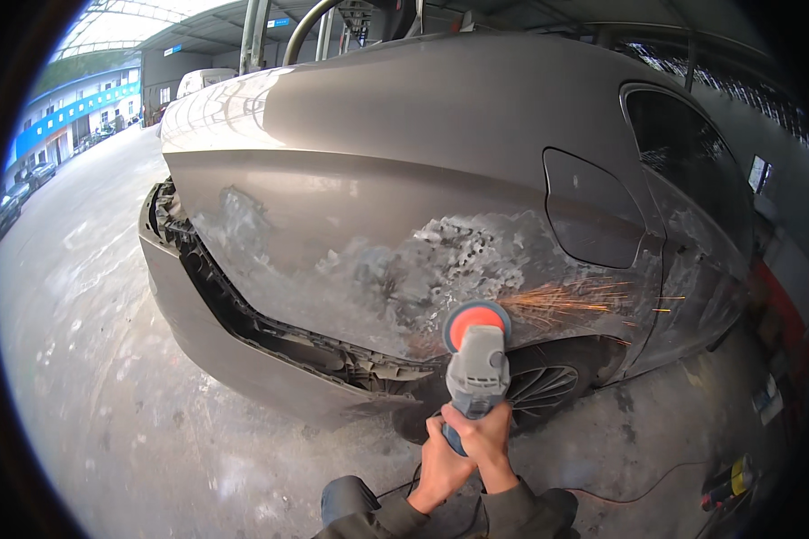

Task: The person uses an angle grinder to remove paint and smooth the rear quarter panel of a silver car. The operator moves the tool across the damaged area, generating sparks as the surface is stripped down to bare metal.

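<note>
Clock read about the spinning disc, 12 straight ahead of the wearer. Nearest, at 6: bare left hand (pixel 443 465) and bare right hand (pixel 488 437), dark sleeves (pixel 523 514) behind. Grip of both: fingers wrapped close together round the blue rear handle of the grey-and-blue power grinder (pixel 478 370). Grinder points to 12; its round, red-centred disc (pixel 476 323) sits against the scuffed car panel, just above the wheel arch. Thin orange sparks (pixel 562 298) stream towards 3. Dark tyre with spoked metal wheel (pixel 542 388), 4 to 5. Thin reddish-brown cable (pixel 643 497) on the floor, 4 to 5; yellow-and-black cylindrical container (pixel 740 474), 4. Grey-brown, partly detached plastic bumper (pixel 234 346), 9. Bare-metal patch, pitted and pale (pixel 467 244), 12. Closed, rounded fuel flap (pixel 595 208), 1 to 2. Farthest: long blue-and-white building (pixel 76 117), 10.
</note>
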{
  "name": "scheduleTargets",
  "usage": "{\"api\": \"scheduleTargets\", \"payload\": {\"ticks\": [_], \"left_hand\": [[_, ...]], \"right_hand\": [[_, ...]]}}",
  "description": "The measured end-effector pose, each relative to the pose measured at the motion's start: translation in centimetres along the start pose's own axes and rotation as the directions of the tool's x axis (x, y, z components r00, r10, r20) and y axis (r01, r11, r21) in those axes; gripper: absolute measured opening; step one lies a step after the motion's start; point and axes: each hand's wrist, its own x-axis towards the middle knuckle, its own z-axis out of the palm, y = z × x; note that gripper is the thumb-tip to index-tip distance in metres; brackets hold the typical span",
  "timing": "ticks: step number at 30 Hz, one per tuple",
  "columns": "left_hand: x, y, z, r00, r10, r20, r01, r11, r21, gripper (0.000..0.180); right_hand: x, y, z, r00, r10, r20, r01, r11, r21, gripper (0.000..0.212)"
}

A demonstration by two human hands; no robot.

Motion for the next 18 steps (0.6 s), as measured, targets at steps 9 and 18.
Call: {"api": "scheduleTargets", "payload": {"ticks": [9, 18], "left_hand": [[0.1, 0.2, 0.1, 1.000, 0.010, 0.028, -0.010, 1.000, 0.000, 0.071], [1.5, 2.5, -0.1, 0.999, 0.011, 0.034, -0.013, 0.998, 0.055, 0.077]], "right_hand": [[0.0, -0.8, 0.1, 0.999, -0.032, -0.037, 0.029, 0.997, -0.073, 0.045], [1.4, -2.8, -0.4, 0.997, -0.043, -0.060, 0.038, 0.995, -0.088, 0.036]]}}
